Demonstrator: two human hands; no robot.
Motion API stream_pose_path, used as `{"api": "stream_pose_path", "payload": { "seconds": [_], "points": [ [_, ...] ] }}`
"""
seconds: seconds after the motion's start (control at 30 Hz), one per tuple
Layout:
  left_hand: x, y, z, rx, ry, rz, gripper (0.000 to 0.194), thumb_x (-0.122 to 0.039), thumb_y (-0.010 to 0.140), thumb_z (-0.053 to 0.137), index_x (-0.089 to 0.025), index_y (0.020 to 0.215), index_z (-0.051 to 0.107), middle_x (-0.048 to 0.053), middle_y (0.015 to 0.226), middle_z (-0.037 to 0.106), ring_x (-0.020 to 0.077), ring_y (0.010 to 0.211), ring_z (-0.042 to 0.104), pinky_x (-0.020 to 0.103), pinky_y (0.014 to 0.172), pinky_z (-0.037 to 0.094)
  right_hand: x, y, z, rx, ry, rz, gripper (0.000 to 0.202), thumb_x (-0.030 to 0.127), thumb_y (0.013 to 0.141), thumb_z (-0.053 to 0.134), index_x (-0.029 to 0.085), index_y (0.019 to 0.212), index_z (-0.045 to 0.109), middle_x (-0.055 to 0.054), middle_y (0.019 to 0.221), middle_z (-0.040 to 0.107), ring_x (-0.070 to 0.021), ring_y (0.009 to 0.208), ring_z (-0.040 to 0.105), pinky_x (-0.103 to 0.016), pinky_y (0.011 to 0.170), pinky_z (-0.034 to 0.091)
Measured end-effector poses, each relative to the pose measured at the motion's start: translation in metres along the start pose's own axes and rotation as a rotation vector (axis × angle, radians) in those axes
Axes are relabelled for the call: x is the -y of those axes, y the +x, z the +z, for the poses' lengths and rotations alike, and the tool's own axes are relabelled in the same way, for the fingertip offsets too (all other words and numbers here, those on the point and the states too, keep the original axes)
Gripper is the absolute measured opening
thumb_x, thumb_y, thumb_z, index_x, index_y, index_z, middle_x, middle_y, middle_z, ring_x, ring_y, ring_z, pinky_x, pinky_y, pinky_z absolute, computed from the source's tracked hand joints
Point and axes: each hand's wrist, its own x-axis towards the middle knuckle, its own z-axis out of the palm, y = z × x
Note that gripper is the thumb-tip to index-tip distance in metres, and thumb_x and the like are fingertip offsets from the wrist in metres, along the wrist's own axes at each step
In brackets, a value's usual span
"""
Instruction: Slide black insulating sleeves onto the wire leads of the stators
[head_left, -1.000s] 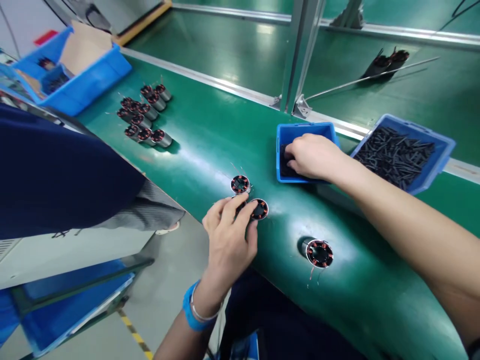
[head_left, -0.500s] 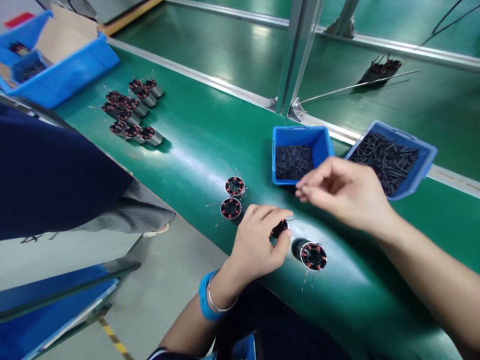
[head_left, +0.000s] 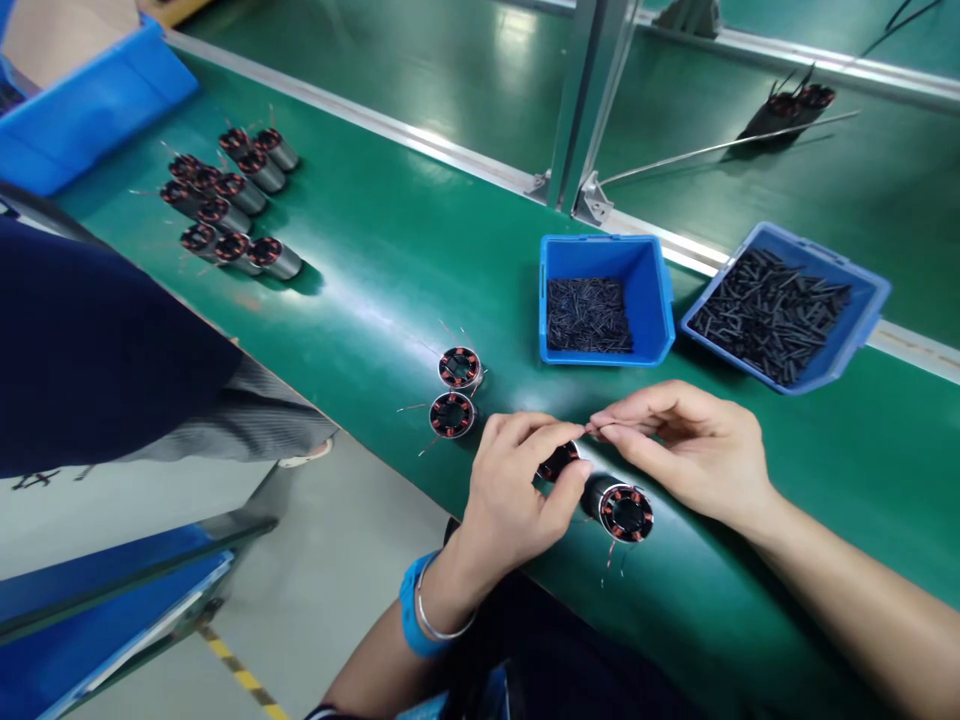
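Note:
My left hand (head_left: 517,490) is wrapped round a motor stator (head_left: 559,460) with copper windings, standing on the green bench. My right hand (head_left: 686,445) pinches at that stator's upper right edge, close to my left fingertips; what lies between its fingertips is too small to make out. Just right of the held stator is another stator (head_left: 626,513), its thin wires sticking out. To the left, two more stators (head_left: 459,368) stand one behind the other. Behind my right hand, a blue bin (head_left: 652,300) holds thin black pieces, and a second blue bin (head_left: 862,310) holds thicker black tubes.
Several stators (head_left: 240,192) are grouped on the bench's left part, near a large blue crate (head_left: 112,115). A metal post (head_left: 581,110) rises behind the bins. Another person's dark clothing (head_left: 97,350) is at the left edge. Two stators (head_left: 795,110) lie beyond the rail.
My right hand has moved down and left from beside the blue bin to the held stator. My left hand keeps its hold. The view has shifted slightly.

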Motion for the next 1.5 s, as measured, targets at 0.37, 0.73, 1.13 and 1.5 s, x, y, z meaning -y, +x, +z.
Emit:
{"api": "stream_pose_path", "payload": {
  "seconds": [0.37, 0.73, 1.13, 1.5],
  "points": [
    [0.0, -0.002, 0.001, -0.008, -0.004, 0.004, 0.023, -0.021, 0.085, 0.07, -0.016, 0.107, 0.073, 0.007, 0.103, 0.071, 0.0194, 0.094, 0.06, 0.035, 0.088, 0.048, -0.001, -0.002, -0.002, -0.014, -0.106, -0.052, 0.015, 0.014, 0.081, 0.075, 0.022, 0.092, 0.07, 0.002, 0.088, 0.078, -0.0107, 0.075, 0.075, -0.018, 0.073, 0.062],
    [0.0, 0.0, 0.001, -0.023, 0.006, 0.014, 0.021, -0.021, 0.085, 0.07, -0.017, 0.106, 0.072, 0.006, 0.103, 0.071, 0.0195, 0.094, 0.06, 0.035, 0.088, 0.048, -0.002, -0.002, -0.005, 0.02, -0.223, -0.091, 0.012, 0.017, 0.082, 0.075, 0.022, 0.091, 0.07, 0.002, 0.086, 0.078, -0.0109, 0.072, 0.074, -0.019, 0.069, 0.062],
    [0.001, -0.001, 0.0, -0.027, 0.005, 0.021, 0.022, -0.021, 0.085, 0.07, -0.017, 0.107, 0.072, 0.006, 0.103, 0.071, 0.0191, 0.094, 0.062, 0.035, 0.088, 0.049, 0.0, 0.008, -0.014, 0.194, -0.471, -0.337, 0.016, 0.015, 0.087, 0.07, 0.017, 0.103, 0.069, -0.004, 0.094, 0.077, -0.0138, 0.081, 0.074, -0.022, 0.076, 0.059],
    [0.001, 0.001, 0.0, -0.014, 0.026, 0.024, 0.021, -0.023, 0.086, 0.068, -0.019, 0.107, 0.072, 0.006, 0.103, 0.072, 0.0202, 0.093, 0.062, 0.037, 0.087, 0.051, 0.005, 0.027, -0.025, 0.482, -0.674, -0.582, 0.016, 0.018, 0.097, 0.053, 0.015, 0.104, 0.067, -0.009, 0.091, 0.072, -0.0185, 0.082, 0.069, -0.031, 0.075, 0.058]
  ]
}}
